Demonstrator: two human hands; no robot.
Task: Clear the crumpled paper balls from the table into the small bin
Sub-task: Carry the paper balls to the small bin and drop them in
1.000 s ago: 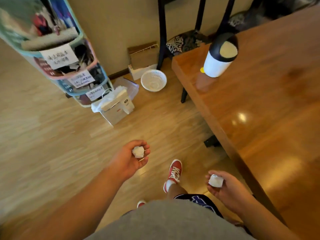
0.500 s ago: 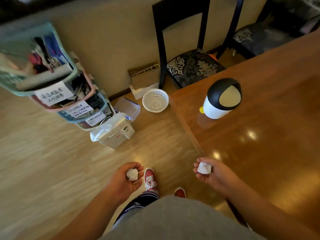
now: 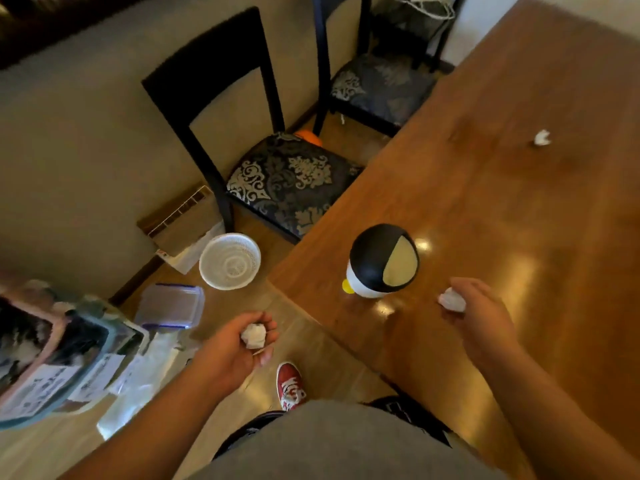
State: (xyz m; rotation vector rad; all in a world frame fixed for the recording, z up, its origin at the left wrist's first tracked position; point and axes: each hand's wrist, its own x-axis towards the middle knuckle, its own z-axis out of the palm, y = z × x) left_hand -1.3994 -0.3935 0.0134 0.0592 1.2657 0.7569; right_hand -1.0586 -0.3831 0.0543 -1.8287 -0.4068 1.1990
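A small penguin-shaped bin (image 3: 379, 263), white with a black domed swing lid, stands near the corner of the brown wooden table (image 3: 502, 209). My right hand (image 3: 481, 317) hovers over the table just right of the bin, closed around a crumpled paper ball (image 3: 451, 300). My left hand (image 3: 232, 351) is off the table's edge, over the floor, gripping a second paper ball (image 3: 254, 336). A third paper ball (image 3: 541, 137) lies loose on the table at the far right.
Two dark chairs (image 3: 284, 174) stand against the wall beside the table. On the floor lie a white mesh basket (image 3: 230, 260), a clear lidded box (image 3: 171, 306) and stacked labelled storage tubs (image 3: 52, 355). My red shoe (image 3: 290, 386) shows below.
I have stepped closer to the table. My right hand with its paper ball has come up over the tabletop beside the bin. The far paper ball has come into view.
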